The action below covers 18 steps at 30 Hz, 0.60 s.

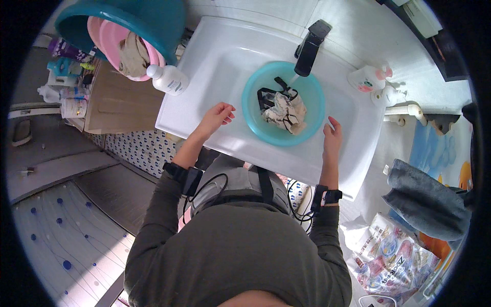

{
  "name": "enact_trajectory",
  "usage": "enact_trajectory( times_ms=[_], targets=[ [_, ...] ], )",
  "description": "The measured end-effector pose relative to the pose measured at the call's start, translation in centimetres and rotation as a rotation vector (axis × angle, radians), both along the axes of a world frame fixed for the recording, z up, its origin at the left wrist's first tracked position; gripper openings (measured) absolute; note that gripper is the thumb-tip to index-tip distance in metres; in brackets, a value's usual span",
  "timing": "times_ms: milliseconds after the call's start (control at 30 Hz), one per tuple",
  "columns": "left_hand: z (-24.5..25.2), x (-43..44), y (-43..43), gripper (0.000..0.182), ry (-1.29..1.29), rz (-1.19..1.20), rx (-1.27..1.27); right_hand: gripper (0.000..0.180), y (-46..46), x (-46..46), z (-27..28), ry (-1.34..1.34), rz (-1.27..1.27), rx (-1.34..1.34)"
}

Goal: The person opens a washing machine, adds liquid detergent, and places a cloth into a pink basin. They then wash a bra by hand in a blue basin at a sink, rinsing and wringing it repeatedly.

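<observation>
In the white sink (215,76) sits a turquoise plastic basin (251,122), under a black faucet (308,48) from which a thin stream of water seems to run. A light patterned cloth garment with black straps (285,111) lies crumpled in the basin. My left hand (218,117), fingers loosely curled and apart, hovers to the left of the basin and holds nothing. Just right of the basin's rim is my right hand (332,132), empty, with thumb and fingers apart. Neither hand touches the garment.
A white bottle (170,80) stands at the sink's left edge, beside a pink basin (109,46) holding a beige cloth and a large teal tub (153,23). Pump bottles (366,78) stand at the right rim. A grey towel (425,199) hangs above a printed plastic bag (391,257) at right.
</observation>
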State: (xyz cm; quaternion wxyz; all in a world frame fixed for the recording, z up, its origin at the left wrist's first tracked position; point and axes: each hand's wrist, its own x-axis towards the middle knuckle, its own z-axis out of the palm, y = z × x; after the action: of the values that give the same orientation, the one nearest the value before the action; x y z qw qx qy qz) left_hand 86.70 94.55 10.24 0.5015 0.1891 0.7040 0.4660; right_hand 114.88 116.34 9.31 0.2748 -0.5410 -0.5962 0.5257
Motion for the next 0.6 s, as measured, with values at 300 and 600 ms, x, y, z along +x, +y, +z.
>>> enact_trajectory(
  times_ms=[300, 600],
  targets=[
    [-1.2, 4.1, 0.3, 0.029, 0.047, -0.245, 0.129, 0.017, -1.8, -3.6, -0.2, -0.116, 0.321, 0.160],
    [-1.5, 5.2, 0.2, 0.028, 0.056, -0.325, 0.072, 0.018, -3.8, -4.5, 0.1, -0.240, 0.497, 0.202]
  ],
)
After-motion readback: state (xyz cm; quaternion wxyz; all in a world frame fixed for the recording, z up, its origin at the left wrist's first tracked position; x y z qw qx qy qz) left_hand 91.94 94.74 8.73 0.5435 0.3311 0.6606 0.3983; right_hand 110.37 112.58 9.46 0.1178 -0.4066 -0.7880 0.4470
